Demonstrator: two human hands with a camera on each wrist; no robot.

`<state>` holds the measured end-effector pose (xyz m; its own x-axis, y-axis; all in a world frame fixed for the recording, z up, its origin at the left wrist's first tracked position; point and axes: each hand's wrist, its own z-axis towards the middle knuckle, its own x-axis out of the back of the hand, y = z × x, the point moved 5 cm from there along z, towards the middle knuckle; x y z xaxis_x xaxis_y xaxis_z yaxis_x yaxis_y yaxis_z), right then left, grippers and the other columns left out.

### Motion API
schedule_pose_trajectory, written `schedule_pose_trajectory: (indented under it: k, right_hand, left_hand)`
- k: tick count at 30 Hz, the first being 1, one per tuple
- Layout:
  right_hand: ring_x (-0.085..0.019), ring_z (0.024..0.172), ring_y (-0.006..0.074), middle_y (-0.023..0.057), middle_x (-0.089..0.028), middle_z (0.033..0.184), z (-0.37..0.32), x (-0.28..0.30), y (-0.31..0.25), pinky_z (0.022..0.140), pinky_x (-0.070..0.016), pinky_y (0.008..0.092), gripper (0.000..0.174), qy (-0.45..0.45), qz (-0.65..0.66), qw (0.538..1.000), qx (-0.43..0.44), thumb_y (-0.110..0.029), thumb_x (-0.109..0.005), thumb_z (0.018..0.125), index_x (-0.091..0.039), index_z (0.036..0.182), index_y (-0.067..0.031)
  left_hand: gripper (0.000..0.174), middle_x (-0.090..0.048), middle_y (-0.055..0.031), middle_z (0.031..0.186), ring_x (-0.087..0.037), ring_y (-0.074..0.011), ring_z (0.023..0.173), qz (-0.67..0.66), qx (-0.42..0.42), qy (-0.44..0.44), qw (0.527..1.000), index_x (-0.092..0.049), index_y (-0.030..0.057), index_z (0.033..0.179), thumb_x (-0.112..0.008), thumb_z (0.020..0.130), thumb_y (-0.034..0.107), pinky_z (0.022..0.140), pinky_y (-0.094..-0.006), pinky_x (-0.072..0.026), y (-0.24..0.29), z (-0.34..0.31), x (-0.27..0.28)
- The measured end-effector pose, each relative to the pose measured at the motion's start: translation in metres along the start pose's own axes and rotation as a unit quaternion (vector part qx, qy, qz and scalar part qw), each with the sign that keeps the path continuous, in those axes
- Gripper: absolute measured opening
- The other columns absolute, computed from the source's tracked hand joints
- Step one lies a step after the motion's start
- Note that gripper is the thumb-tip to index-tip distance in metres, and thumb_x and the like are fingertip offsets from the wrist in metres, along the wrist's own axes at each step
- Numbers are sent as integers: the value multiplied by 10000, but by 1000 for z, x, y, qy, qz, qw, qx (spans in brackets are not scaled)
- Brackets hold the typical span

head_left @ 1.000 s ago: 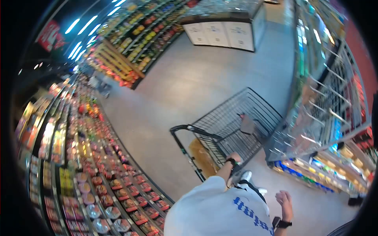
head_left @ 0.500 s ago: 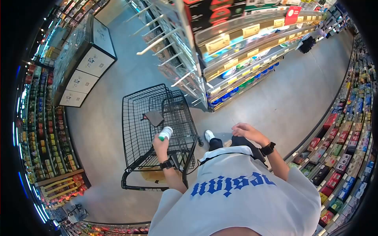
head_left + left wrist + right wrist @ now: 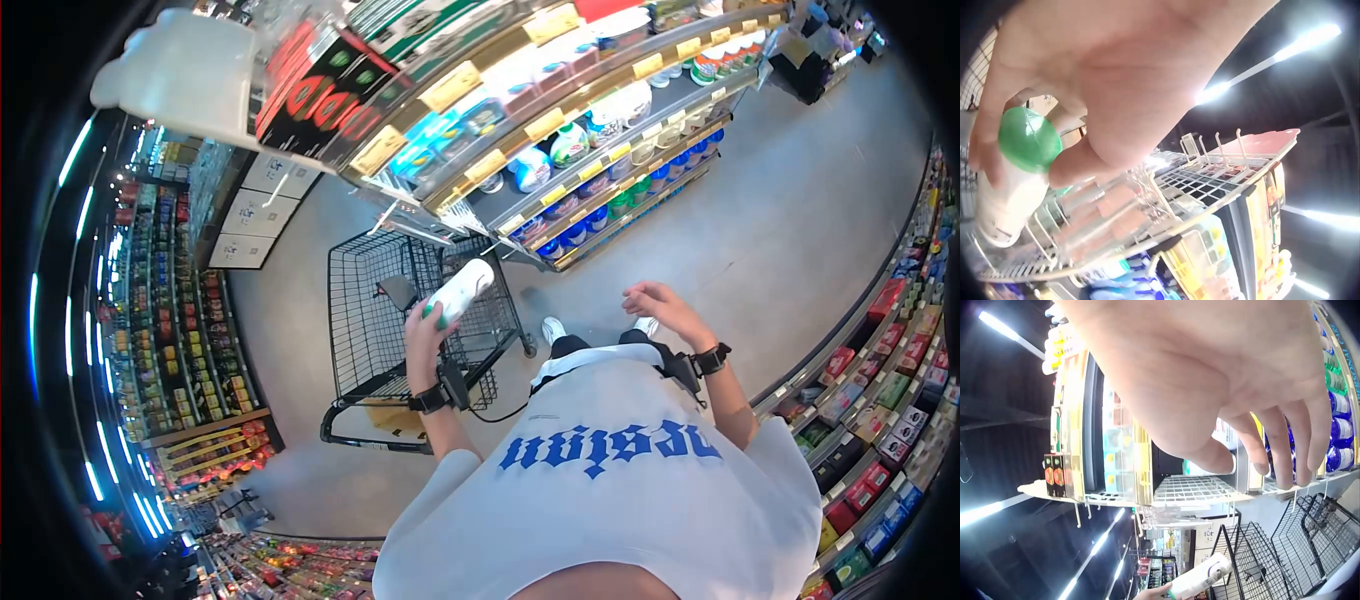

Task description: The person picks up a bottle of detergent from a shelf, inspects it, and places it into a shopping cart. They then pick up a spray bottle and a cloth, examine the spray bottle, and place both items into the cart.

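Note:
A white bottle with a green cap [image 3: 462, 292] is in my left hand [image 3: 424, 338], held out over the shopping cart [image 3: 360, 310]. In the left wrist view, the thumb and fingers grip the bottle [image 3: 1010, 203] around its green cap end. My right hand [image 3: 665, 308] hangs in front of the body with loosely bent fingers and nothing in them. The right wrist view shows those fingers [image 3: 1300, 440] overlapping the shelf of bottles behind them. Inside the cart sits a small grey item [image 3: 397, 291], and a brown panel [image 3: 395, 415] shows by its handle.
A shelf rack [image 3: 600, 150] with bottles and boxes stands ahead, its wire end with hooks close to the cart. Stocked shelves [image 3: 890, 400] curve along the right. More shelving [image 3: 180, 330] and a white-panelled counter [image 3: 250, 215] stand at the left. Grey floor [image 3: 800, 190] runs between them.
The view has swung toward the rack. The left hand, earlier low at the cart, has come up with the bottle, which now tilts up toward the rack. The right hand stays loose in front of the body.

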<state>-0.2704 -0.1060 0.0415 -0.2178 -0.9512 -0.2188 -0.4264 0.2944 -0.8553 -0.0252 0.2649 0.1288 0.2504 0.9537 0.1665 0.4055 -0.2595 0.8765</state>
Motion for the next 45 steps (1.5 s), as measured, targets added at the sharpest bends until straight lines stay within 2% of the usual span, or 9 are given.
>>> schedule_pose_trajectory:
  k: [5, 9, 14, 21, 25, 33, 35, 38, 45]
  right_hand:
    - [-638, 965, 140, 54, -672, 1009, 3, 49, 2, 824, -505, 301, 389, -6, -72, 996, 45, -332, -617, 978, -593, 1197, -11]
    - [-630, 996, 155, 99, -642, 1125, 0, 45, -52, 849, -509, 309, 570, -39, -86, 991, 96, -360, -692, 939, -504, 1356, -21]
    - [-597, 1120, 207, 200, -459, 1385, 17, 18, -83, 954, -492, 338, 992, -55, -14, 985, 161, -412, -757, 888, -143, 1581, -56]
    - [-621, 1014, 161, 102, -548, 1180, 44, 5, -95, 879, -537, 304, 674, -3, 27, 983, 183, -291, -765, 905, -383, 1366, 19]
    - [-651, 943, 137, 75, -607, 1085, 58, -3, -110, 787, -583, 278, 584, -5, 45, 986, 161, -307, -731, 930, -436, 1319, 13]
    - [-647, 986, 135, 71, -633, 1116, 86, -4, -94, 842, -556, 305, 545, -37, 16, 997, 73, -426, -620, 988, -515, 1296, 11]
    - [-646, 1002, 151, 80, -652, 1103, 83, 5, -86, 868, -539, 315, 472, -73, -37, 993, 86, -391, -599, 1006, -567, 1248, 12]
    - [-653, 1001, 168, 92, -669, 1089, 66, 29, -66, 881, -535, 312, 437, -47, -29, 998, 40, -368, -578, 1017, -584, 1226, 16]
    - [-662, 1058, 212, 122, -670, 1118, 14, 69, -26, 928, -520, 319, 451, 54, 10, 998, -14, -363, -571, 1011, -567, 1262, 12]
  left_hand:
    - [447, -632, -188, 1194, -673, -272, 931, -79, 59, -124, 987, -511, -52, 1336, -571, 1007, 245, 766, -319, -560, 19, -17, -82]
    - [432, -652, -161, 1199, -682, -268, 880, -95, 43, -215, 971, -530, -24, 1325, -543, 1018, 281, 769, -306, -546, 49, -27, -142]
    - [437, -667, -150, 1168, -686, -247, 893, -66, 74, -309, 946, -524, -22, 1326, -558, 1015, 283, 794, -314, -562, 68, -23, -188]
    - [479, -653, -116, 1198, -669, -174, 1029, 130, -65, -320, 936, -508, -43, 1334, -702, 940, 148, 856, -294, -584, 82, -14, -232]
    - [469, -635, -142, 1197, -655, -183, 1057, 23, -205, -344, 916, -528, -44, 1237, -782, 849, 27, 895, -307, -570, 96, -12, -231]
    - [477, -657, -140, 1157, -676, -207, 1027, 50, -237, -282, 928, -557, -43, 1215, -806, 818, 47, 867, -321, -563, 100, 16, -220]
    - [537, -660, -182, 1150, -680, -302, 1029, 263, -374, -149, 877, -581, -37, 1207, -833, 738, 35, 878, -370, -545, 103, 23, -214]
    - [575, -645, -214, 1168, -652, -372, 1058, 304, -424, -89, 849, -588, -34, 1209, -825, 688, 17, 907, -405, -521, 101, 36, -204]
    - [547, -669, -185, 1118, -665, -282, 1014, 234, -409, 8, 882, -577, -61, 1222, -813, 734, 17, 889, -369, -526, 60, 94, -177]
